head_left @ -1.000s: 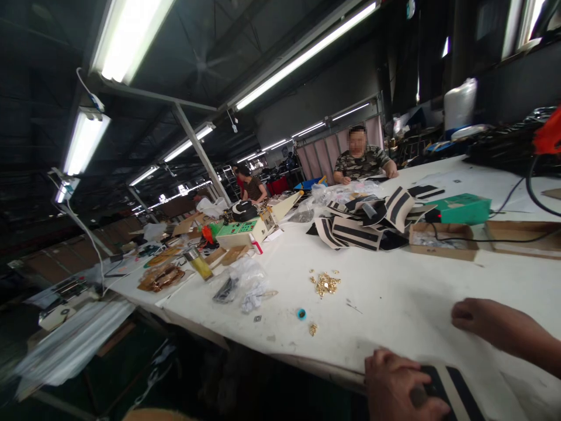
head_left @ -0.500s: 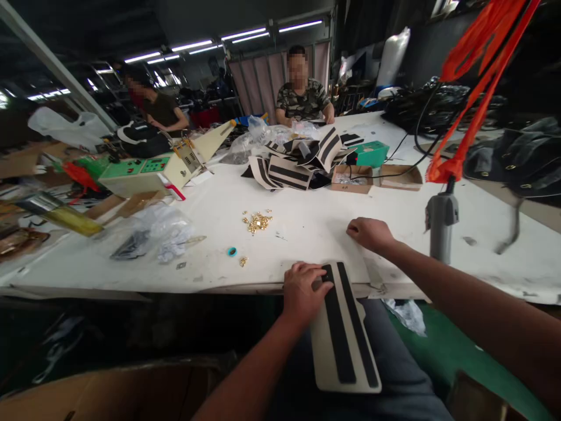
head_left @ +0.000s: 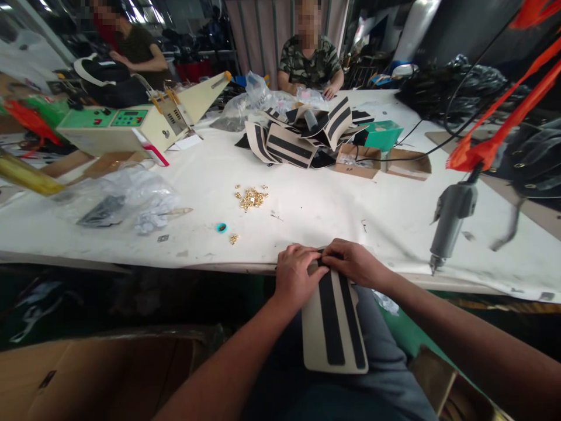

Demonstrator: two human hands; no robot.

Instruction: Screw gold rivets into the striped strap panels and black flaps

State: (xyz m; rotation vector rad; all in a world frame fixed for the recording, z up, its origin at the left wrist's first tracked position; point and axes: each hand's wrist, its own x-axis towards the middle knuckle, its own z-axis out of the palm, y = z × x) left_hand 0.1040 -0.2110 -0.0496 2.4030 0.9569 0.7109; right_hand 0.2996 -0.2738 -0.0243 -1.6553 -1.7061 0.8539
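Note:
A cream panel with two black stripes [head_left: 333, 327] lies over my lap, its top end against the edge of the white table [head_left: 307, 216]. My left hand [head_left: 298, 275] grips that top end from the left, fingers curled. Meeting it from the right, my right hand [head_left: 355, 263] pinches the same end. The panel's upper tip is hidden under my fingers. A small heap of gold metal fittings [head_left: 250, 197] and a teal ring [head_left: 221, 227] lie on the table just beyond my hands.
A hanging grey power tool [head_left: 451, 216] with an orange cord dangles at right. A pile of striped panels [head_left: 302, 137], cardboard boxes [head_left: 357, 161] and a green-topped machine [head_left: 131, 126] sit farther back. Clear plastic bags [head_left: 127, 199] lie at left. Two people sit across the table.
The view has tilted down. My right hand came back from the tabletop to the panel's top end, beside my left hand. The panel slid slightly toward me.

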